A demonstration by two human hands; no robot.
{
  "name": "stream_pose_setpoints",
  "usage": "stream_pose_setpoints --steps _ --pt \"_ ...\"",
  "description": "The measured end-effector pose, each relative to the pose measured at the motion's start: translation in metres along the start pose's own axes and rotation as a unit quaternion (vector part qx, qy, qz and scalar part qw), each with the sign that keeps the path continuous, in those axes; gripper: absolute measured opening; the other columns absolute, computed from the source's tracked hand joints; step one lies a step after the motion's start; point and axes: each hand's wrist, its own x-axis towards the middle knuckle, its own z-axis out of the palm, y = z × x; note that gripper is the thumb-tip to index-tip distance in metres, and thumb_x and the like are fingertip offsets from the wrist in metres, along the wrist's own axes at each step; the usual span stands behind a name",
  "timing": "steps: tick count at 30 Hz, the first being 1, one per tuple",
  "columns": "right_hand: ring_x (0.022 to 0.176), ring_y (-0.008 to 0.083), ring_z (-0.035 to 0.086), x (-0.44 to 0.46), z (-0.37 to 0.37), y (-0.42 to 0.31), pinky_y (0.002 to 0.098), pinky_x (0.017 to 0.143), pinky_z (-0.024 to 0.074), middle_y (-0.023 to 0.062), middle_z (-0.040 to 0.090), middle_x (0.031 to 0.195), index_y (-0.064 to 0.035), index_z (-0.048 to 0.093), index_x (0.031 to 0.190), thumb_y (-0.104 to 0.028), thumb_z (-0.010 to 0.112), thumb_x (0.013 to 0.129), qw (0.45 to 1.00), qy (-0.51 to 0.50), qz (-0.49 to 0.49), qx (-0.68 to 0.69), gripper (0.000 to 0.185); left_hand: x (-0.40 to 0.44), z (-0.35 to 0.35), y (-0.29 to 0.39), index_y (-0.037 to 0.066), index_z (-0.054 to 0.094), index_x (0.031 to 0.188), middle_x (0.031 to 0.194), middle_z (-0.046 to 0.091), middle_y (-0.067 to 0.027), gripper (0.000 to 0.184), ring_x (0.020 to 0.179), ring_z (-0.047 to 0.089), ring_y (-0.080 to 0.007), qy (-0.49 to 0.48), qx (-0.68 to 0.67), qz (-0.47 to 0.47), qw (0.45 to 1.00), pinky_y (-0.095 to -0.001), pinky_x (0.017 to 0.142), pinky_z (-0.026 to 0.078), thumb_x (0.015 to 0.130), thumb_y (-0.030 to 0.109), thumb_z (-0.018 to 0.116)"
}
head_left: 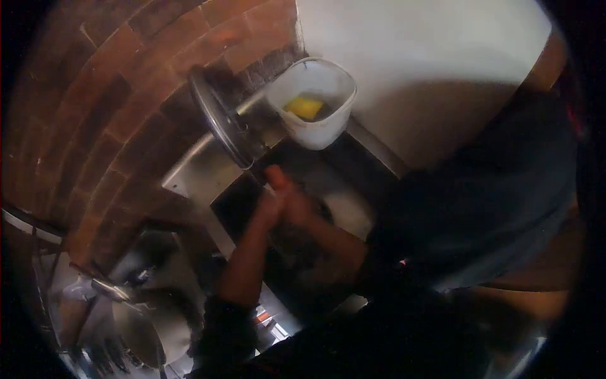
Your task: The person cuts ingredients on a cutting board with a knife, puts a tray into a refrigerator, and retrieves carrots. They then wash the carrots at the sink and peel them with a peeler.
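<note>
Dark sleeves (224, 325) lie nearest, bare forearms (243, 268) reaching from them over the sink (237, 205); at their ends the fingers (273, 172) are bunched together, left hand (270, 205) against right hand (300, 203), and whether they grip anything is too blurred to tell; a small pale patch (269, 188) shows between them, held thing or water, just below the end of the tap (216, 119); knuckles so near it could knock it, and wet fingers could let anything held slip into the sink; a pale round thing (350, 211) shows beside the right hand's forearm, where a careless swing might catch it; farther out, a white tub (328, 131) stands at the sink's corner with a yellow sponge (305, 107) and something dark inside, and a bump from that arm could tip it; off to the left sits a pale bowl (142, 328), its contents too dim to make out.
</note>
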Motion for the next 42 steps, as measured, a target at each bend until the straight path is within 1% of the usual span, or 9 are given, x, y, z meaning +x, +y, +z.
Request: stream_pose_setpoints --steps 6,12,14,17,24,26,32,36,42 --pt "0.118 0.0360 0.049 -0.018 0.011 -0.014 0.0387 0.095 0.0412 0.0217 0.049 0.130 -0.0017 0.035 0.135 -0.015 0.050 0.089 0.980 -0.055 -0.055 -0.184 0.051 0.036 -0.018 0.003 0.001 0.061 0.094 0.095 0.065 -0.0090 0.045 0.094 0.058 -0.0210 0.001 0.288 -0.050 0.956 -0.0378 0.081 0.046 0.089 0.046 0.055" --pt "0.111 0.0313 0.053 -0.009 -0.023 -0.056 0.0371 0.094 0.0429 0.0189 0.052 0.122 0.0023 0.042 0.128 -0.019 0.048 0.090 0.981 -0.127 -0.001 -0.146 0.043 0.023 0.002 -0.019 0.005 0.059 0.101 0.094 0.063 -0.0073 0.027 0.087 0.060 -0.0193 0.005 -0.165 0.022 0.986 -0.0330 0.076 0.049 0.085 0.026 0.065" --pt "0.090 0.0175 0.054 0.007 -0.031 -0.028 0.0330 0.082 0.0470 0.0026 0.058 0.100 -0.0081 0.054 0.109 -0.024 0.040 0.097 0.846 -0.302 0.411 -0.154 0.024 0.009 0.001 0.002 0.009 0.054 0.111 0.095 0.063 -0.0068 0.035 0.089 0.060 -0.0173 -0.008 0.057 0.034 0.998 -0.0326 0.075 0.050 0.083 0.024 0.069" --pt "0.096 0.0250 0.059 0.024 0.005 0.239 0.0378 0.083 0.0498 0.0109 0.059 0.103 -0.0024 0.051 0.117 -0.026 0.052 0.091 0.955 -0.073 -0.231 -0.170 0.035 0.015 0.020 0.008 0.009 0.060 0.110 0.090 0.065 -0.0093 0.035 0.087 0.063 -0.0250 0.008 0.277 0.240 0.930 -0.0399 0.076 0.050 0.083 0.032 0.059" --pt "0.100 0.0173 0.058 -0.029 -0.036 0.037 0.0313 0.083 0.0498 0.0114 0.056 0.118 -0.0050 0.048 0.125 -0.036 0.050 0.092 0.900 -0.181 0.396 -0.009 0.046 0.052 -0.015 -0.103 0.011 0.056 0.108 0.083 0.058 -0.0024 0.035 0.076 0.058 -0.0199 0.073 -0.342 -0.006 0.937 -0.0372 0.069 0.050 0.087 0.039 0.061" --pt "0.056 0.0180 0.052 -0.022 -0.034 0.052 0.0334 0.051 0.0458 0.0048 0.057 0.071 -0.0087 0.056 0.108 -0.062 0.029 0.093 0.985 -0.093 0.141 0.043 0.062 0.082 -0.018 -0.197 0.010 0.057 0.105 0.087 0.058 -0.0027 0.037 0.080 0.057 -0.0194 0.086 -0.157 0.241 0.954 -0.0366 0.073 0.049 0.091 0.044 0.054" --pt "0.058 0.0190 0.057 0.020 0.002 0.113 0.0294 0.051 0.0476 0.0074 0.057 0.069 -0.0087 0.050 0.120 -0.068 0.025 0.090 0.940 0.004 0.293 0.178 0.071 0.006 0.028 -0.020 0.009 0.057 0.103 0.099 0.058 -0.0032 0.038 0.086 0.054 -0.0176 0.076 -0.444 -0.159 0.878 -0.0311 0.077 0.046 0.095 0.044 0.046" --pt "0.082 0.0221 0.061 0.003 -0.011 -0.011 0.0324 0.066 0.0498 0.0125 0.061 0.090 -0.0049 0.048 0.125 -0.065 0.025 0.092 0.962 -0.041 0.270 0.025 0.072 0.033 0.039 -0.063 0.011 0.058 0.093 0.083 0.059 -0.0030 0.038 0.074 0.055 -0.0180 0.227 -0.144 0.059 0.961 -0.0327 0.069 0.048 0.095 0.046 0.044" --pt "0.106 0.0231 0.058 -0.018 0.028 0.004 0.0336 0.086 0.0484 0.0151 0.058 0.118 -0.0044 0.050 0.126 -0.048 0.031 0.098 0.955 0.117 -0.268 -0.044 0.055 0.028 0.019 -0.075 0.011 0.052 0.106 0.095 0.054 -0.0027 0.040 0.086 0.052 -0.0169 0.103 -0.053 -0.045 0.992 -0.0333 0.075 0.046 0.094 0.049 0.044"
